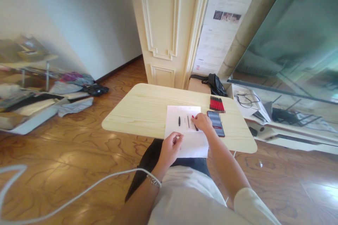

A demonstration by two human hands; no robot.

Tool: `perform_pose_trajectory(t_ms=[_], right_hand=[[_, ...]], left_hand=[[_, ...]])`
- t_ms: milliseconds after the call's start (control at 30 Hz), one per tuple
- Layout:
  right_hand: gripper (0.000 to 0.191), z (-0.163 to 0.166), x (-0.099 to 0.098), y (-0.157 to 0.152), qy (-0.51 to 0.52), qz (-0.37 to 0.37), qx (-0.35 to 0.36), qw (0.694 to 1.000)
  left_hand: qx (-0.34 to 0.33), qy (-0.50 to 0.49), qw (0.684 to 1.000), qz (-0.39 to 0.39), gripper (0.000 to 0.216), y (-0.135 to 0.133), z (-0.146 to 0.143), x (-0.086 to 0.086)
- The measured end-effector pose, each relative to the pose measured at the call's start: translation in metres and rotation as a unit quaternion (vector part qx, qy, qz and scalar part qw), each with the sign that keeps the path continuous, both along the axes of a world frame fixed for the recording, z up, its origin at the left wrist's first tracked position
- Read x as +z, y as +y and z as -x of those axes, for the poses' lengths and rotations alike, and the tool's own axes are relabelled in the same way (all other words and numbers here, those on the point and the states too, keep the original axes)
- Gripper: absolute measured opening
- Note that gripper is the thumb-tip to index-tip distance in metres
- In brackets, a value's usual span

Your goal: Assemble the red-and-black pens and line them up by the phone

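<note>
My right hand (pixel 202 122) is over a white sheet of paper (pixel 194 149), its fingertips closed on a red-and-black pen part (pixel 196 127). Just left of it on the paper lie a thin black stick like a pen refill (pixel 188 122) and a short black pen piece (pixel 179 121). Near the sheet's left edge, my left hand (pixel 172 146) is loosely curled, with nothing visible in its fingers. A dark phone (pixel 216 123) lies right of my right hand. Beyond the phone, several red-and-black pens (pixel 217 103) are lined up side by side.
The light wooden table (pixel 137 112) has rounded corners. A white cable (pixel 100 182) runs to my left wrist. A black bag (pixel 215 82) is behind the table, near a low cabinet with cables (pixel 246 100). Boxes and bags (pixel 52 95) lie on the floor at left.
</note>
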State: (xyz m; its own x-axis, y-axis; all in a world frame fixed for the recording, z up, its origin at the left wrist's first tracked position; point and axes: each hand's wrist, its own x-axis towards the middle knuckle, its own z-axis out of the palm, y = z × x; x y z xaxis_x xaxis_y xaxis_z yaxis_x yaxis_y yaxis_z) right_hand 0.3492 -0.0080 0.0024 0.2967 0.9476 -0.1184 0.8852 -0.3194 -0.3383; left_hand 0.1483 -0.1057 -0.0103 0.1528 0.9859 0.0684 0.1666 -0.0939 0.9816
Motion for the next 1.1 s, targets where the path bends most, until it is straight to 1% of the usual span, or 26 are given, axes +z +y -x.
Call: perform_pose_trajectory(t_ms=[100, 200, 267, 333, 367, 500, 567, 633, 700, 733, 833, 867, 933, 1000, 1100], right_hand=[[0.029, -0.002, 0.007, -0.006, 0.027, -0.033, 0.014, 0.999], [0.029, -0.001, 0.015, -0.022, 0.116, -0.108, 0.041, 0.986], [0.031, 0.005, 0.018, -0.037, 0.216, -0.141, 0.070, 0.964], [0.032, 0.015, 0.017, -0.056, 0.317, -0.149, 0.105, 0.931], [0.031, 0.022, 0.015, -0.065, 0.353, -0.157, 0.112, 0.915], [0.027, 0.047, 0.003, -0.094, 0.461, -0.165, 0.118, 0.864], [0.027, 0.053, 0.001, -0.100, 0.483, -0.154, 0.118, 0.854], [0.028, 0.051, 0.002, -0.098, 0.467, -0.139, 0.138, 0.862], [0.029, 0.043, 0.005, -0.089, 0.426, -0.140, 0.159, 0.880], [0.028, 0.037, 0.007, -0.082, 0.398, -0.150, 0.158, 0.891], [0.027, 0.019, 0.008, -0.056, 0.290, -0.186, 0.093, 0.934], [0.026, 0.014, 0.006, -0.048, 0.249, -0.182, 0.070, 0.949], [0.023, 0.008, 0.002, -0.034, 0.187, -0.151, 0.057, 0.969], [0.022, 0.007, -0.004, -0.026, 0.145, -0.125, 0.062, 0.980], [0.021, 0.012, -0.011, -0.022, 0.098, -0.117, 0.066, 0.986]], left_hand=[[-0.005, -0.023, 1.000, 0.012, 0.031, 0.001, -0.002, -0.001], [0.001, -0.046, 0.999, 0.012, 0.030, 0.002, -0.004, 0.000], [0.011, -0.068, 0.998, 0.013, 0.030, 0.002, -0.006, 0.002], [0.016, -0.094, 0.995, 0.019, 0.032, 0.002, -0.009, 0.004], [0.014, -0.110, 0.994, 0.023, 0.034, 0.002, -0.011, 0.005], [-0.022, -0.182, 0.982, 0.037, 0.039, 0.000, -0.016, 0.005], [-0.042, -0.210, 0.976, 0.046, 0.042, 0.000, -0.016, 0.003], [-0.053, -0.216, 0.974, 0.054, 0.044, 0.001, -0.014, 0.001], [-0.060, -0.205, 0.975, 0.057, 0.046, 0.001, -0.011, 0.001], [-0.060, -0.200, 0.976, 0.057, 0.045, 0.001, -0.010, 0.002], [-0.052, -0.189, 0.979, 0.047, 0.043, 0.001, -0.009, 0.003], [-0.049, -0.185, 0.981, 0.043, 0.042, 0.001, -0.009, 0.003], [-0.043, -0.178, 0.982, 0.037, 0.041, 0.000, -0.009, 0.002], [-0.033, -0.173, 0.984, 0.036, 0.041, 0.001, -0.010, 0.001], [-0.022, -0.168, 0.985, 0.040, 0.041, 0.002, -0.010, -0.001]])
